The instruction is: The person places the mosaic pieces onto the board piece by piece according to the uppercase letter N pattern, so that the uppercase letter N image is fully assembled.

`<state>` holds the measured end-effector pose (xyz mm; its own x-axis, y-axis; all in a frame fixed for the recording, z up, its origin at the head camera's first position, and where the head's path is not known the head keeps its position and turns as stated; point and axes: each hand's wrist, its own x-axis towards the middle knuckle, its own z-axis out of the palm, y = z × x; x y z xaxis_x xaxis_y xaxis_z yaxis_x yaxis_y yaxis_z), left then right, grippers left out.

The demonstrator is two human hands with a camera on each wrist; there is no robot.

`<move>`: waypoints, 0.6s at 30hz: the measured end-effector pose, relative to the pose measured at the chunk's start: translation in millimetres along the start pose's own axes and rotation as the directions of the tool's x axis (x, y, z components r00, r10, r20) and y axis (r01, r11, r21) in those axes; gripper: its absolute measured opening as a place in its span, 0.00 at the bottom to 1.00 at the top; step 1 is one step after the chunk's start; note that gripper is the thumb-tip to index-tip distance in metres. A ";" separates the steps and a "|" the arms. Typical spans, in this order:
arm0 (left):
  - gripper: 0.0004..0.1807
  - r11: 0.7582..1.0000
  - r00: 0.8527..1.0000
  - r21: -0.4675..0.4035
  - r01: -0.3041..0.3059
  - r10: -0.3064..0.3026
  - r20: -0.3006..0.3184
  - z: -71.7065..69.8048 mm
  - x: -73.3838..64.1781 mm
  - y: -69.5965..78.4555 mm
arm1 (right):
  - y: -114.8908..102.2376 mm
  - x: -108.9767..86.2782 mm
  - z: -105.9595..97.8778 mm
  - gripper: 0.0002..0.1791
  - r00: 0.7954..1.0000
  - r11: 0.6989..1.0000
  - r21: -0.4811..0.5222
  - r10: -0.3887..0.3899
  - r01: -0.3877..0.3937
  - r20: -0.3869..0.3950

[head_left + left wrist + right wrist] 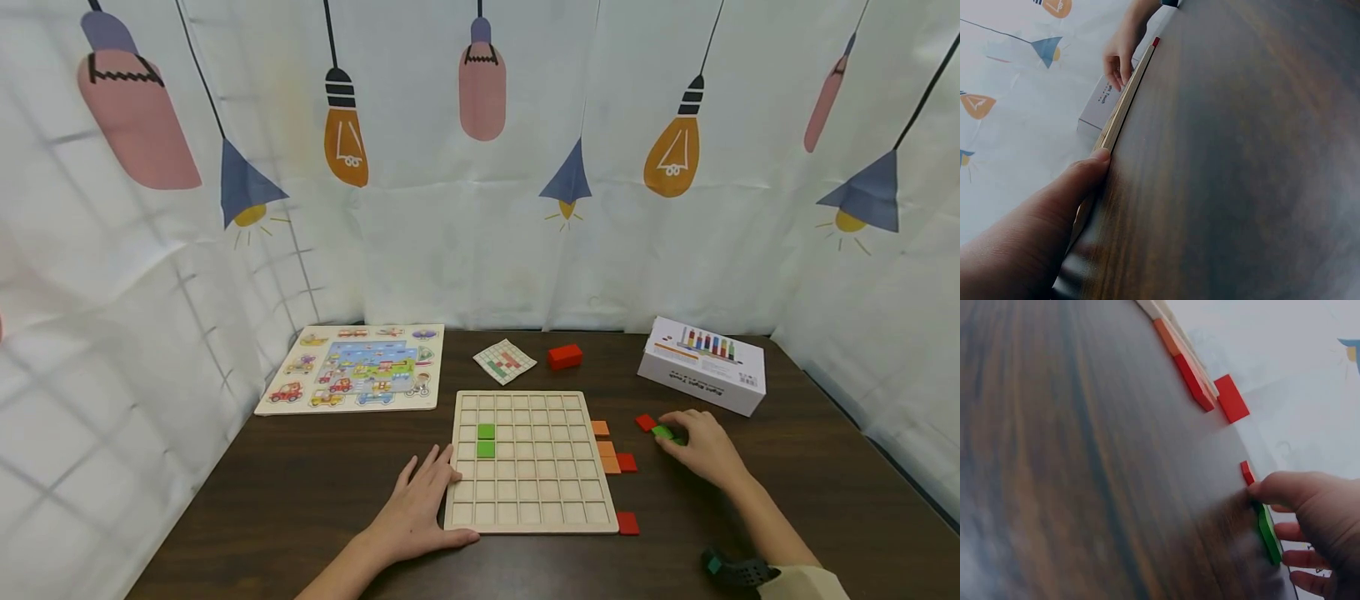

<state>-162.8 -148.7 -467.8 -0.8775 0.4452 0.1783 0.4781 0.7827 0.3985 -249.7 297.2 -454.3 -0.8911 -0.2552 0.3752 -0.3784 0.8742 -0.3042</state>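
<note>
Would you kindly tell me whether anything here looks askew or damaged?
Nothing looks damaged or spilled; the orange tiles and red tiles right of the grid board look slightly untidy, unevenly spaced outside its cells.

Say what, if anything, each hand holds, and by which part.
The left hand holds nothing, touching the board at its near left corner. The right hand touches loose green tiles; whether it pinches one is unclear.

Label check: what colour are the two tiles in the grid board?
Green tiles; head view shows best.
</note>
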 end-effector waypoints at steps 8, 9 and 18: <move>0.39 1.000 1.000 0.003 -0.001 0.001 -0.003 -0.1 -0.4 0.5 | 1.4 -2.1 4.9 0.13 1.000 1.000 -0.002 0.010 -0.010 -0.008; 0.39 1.000 1.000 0.004 0.000 0.000 -0.003 0.0 -0.4 0.4 | 1.3 -2.4 5.1 0.13 1.000 1.000 -0.001 0.009 -0.009 -0.008; 0.39 1.000 1.000 0.000 0.004 -0.004 0.000 0.0 0.4 -0.2 | -0.6 -2.6 4.0 0.11 1.000 1.000 0.023 0.017 -0.017 -0.014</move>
<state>-163.3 -148.7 -467.8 -0.8794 0.4420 0.1768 0.4746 0.7845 0.3992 -248.2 295.7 -458.6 -0.8940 -0.2343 0.3820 -0.3689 0.8688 -0.3304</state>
